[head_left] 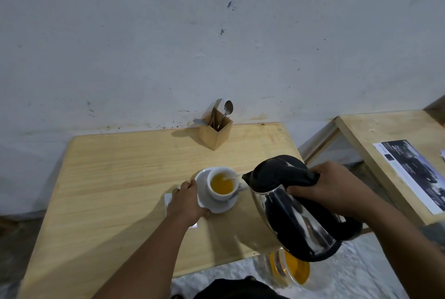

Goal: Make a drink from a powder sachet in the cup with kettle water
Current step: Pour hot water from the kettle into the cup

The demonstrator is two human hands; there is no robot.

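The right hand [337,190] is wrapping tight around the black handle of the kettle [293,204] and tipping it, so the spout is pointing down at the cup [222,184]. A thin stream of water [231,176] is running from the spout into the cup. The left hand [186,200] is holding the edge of the white saucer [218,206], with fingers on its left rim and the thumb at the near rim. The white cup is sitting on the saucer, just to the right of the left hand and just left of the spout. Orange drink is filling the cup. A white sachet [168,198] is lying flat on the wooden table [108,178], partly under the left hand. A wooden cutlery box [215,131] is standing at the back by the wall, well apart from the cup.
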